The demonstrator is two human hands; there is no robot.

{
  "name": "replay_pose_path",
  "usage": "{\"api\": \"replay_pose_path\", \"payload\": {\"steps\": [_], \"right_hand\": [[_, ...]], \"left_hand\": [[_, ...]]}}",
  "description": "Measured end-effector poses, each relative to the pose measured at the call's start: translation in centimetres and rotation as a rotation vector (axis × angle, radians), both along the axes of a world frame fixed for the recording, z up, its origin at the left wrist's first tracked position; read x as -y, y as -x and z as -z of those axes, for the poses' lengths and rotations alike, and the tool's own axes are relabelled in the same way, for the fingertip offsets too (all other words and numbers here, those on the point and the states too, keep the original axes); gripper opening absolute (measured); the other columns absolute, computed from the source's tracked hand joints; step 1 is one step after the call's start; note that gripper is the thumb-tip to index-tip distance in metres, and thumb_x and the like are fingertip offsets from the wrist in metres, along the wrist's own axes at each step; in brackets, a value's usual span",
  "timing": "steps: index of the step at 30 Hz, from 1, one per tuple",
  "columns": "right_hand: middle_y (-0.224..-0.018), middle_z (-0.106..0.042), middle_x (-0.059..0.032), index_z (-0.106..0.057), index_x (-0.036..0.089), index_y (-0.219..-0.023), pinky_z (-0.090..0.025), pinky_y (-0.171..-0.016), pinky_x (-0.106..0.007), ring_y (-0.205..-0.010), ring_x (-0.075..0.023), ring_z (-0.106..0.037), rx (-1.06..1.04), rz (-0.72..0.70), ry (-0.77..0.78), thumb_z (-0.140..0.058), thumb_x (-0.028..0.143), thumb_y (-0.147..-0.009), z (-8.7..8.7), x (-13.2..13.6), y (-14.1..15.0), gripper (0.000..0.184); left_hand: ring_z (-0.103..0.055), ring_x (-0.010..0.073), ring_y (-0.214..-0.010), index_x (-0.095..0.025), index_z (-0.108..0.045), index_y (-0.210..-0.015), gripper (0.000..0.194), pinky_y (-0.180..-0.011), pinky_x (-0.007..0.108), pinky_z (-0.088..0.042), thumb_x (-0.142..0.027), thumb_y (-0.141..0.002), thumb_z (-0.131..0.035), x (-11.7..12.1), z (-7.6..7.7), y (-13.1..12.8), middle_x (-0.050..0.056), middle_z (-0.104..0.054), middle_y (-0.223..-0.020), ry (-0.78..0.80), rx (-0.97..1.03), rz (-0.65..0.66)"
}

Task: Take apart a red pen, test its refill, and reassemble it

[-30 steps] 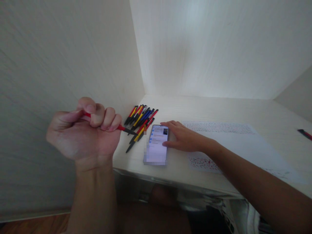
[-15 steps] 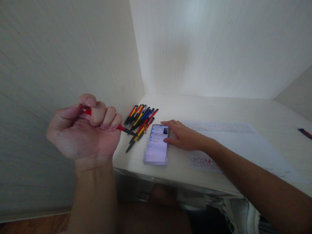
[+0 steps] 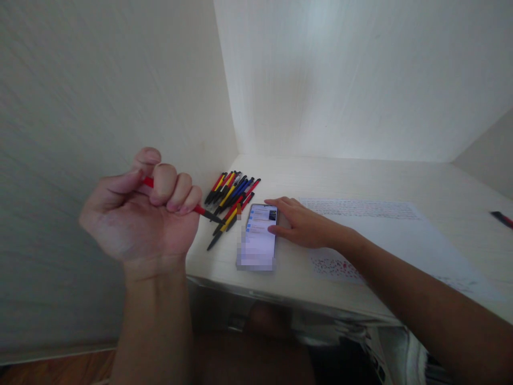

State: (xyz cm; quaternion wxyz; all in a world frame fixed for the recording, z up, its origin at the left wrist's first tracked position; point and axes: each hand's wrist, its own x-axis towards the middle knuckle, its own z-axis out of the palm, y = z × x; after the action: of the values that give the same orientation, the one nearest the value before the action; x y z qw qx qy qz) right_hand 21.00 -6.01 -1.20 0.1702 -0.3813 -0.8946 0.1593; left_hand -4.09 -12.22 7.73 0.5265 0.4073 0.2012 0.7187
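My left hand [image 3: 146, 214] is raised palm up at the left, its fingers curled around a red pen [image 3: 204, 212]. The pen's dark tip end sticks out past the little finger, towards the pile of pens [image 3: 232, 195]. On the desk a smartphone [image 3: 260, 235] lies face up with its screen lit; part of its left and lower side is blurred out. My right hand [image 3: 298, 222] rests at the phone's upper right edge, with thumb and fingers stretched out and apart. Fingertips touch the phone's side, without wrapping around it.
A large white sheet [image 3: 385, 240] covered partly with rows of writing and red and dark marks lies under my right forearm. Another pen [image 3: 500, 219] lies at the far right. Pale walls [image 3: 328, 80] enclose the desk [image 3: 216, 262], whose front edge is above my legs.
My left hand has shifted very slightly up and right, still holding the red pen. My right hand and the phone stay in place.
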Motion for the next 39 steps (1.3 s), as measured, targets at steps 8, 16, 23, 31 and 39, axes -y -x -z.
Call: {"api": "replay_pose_path", "payload": {"steps": [8,16,23,31,39], "right_hand": [[-0.135,-0.054,-0.0141,-0.038,0.022,-0.148,-0.043,-0.103,-0.049,-0.121,-0.0300,-0.051,-0.009,-0.005,-0.011,-0.052,0.044,-0.094,0.2,-0.1,-0.1,0.060],[-0.137,-0.053,-0.0154,-0.039,0.023,-0.147,-0.042,-0.102,-0.053,-0.121,-0.0334,-0.051,0.006,0.019,-0.004,-0.054,0.048,-0.092,-0.1,0.3,0.3,0.062],[-0.138,-0.052,-0.0148,-0.039,0.024,-0.147,-0.043,-0.101,-0.055,-0.122,-0.0342,-0.050,0.029,0.030,-0.008,-0.056,0.051,-0.090,0.0,0.4,0.4,0.065],[-0.140,-0.051,-0.0144,-0.038,0.026,-0.147,-0.043,-0.101,-0.055,-0.124,-0.0342,-0.050,0.030,0.033,-0.005,-0.057,0.052,-0.090,0.0,0.4,0.4,0.065],[-0.143,-0.049,-0.0153,-0.036,0.026,-0.148,-0.041,-0.102,-0.058,-0.127,-0.0359,-0.047,0.037,0.035,0.035,-0.061,0.061,-0.084,-0.3,0.8,0.5,0.077]], "left_hand": [[-0.023,0.0102,-0.043,-0.020,-0.056,-0.080,0.017,-0.042,0.025,-0.021,-0.012,-0.080,-0.040,-0.9,0.4,-0.1,-0.005,-0.018,-0.054,0.001,0.067,0.036],[-0.029,0.0110,-0.043,-0.023,-0.061,-0.083,0.011,-0.042,0.024,-0.025,-0.025,-0.086,-0.051,-0.6,0.0,-0.9,-0.003,-0.025,-0.055,0.006,0.028,0.073],[-0.032,0.0110,-0.048,-0.019,-0.057,-0.077,0.023,-0.043,0.023,-0.027,-0.016,-0.093,-0.041,-0.5,-0.1,-1.3,-0.001,-0.029,-0.062,-0.020,0.036,0.077],[-0.037,0.0120,-0.050,-0.021,-0.061,-0.075,0.025,-0.047,0.024,-0.031,-0.018,-0.094,-0.046,-1.2,0.2,-1.9,0.000,-0.038,-0.062,0.012,0.056,0.045],[-0.038,0.0098,-0.051,-0.020,-0.061,-0.076,0.033,-0.046,0.021,-0.031,-0.016,-0.100,-0.039,-1.3,0.2,-2.1,0.001,-0.047,-0.064,-0.002,0.079,0.007]]}}
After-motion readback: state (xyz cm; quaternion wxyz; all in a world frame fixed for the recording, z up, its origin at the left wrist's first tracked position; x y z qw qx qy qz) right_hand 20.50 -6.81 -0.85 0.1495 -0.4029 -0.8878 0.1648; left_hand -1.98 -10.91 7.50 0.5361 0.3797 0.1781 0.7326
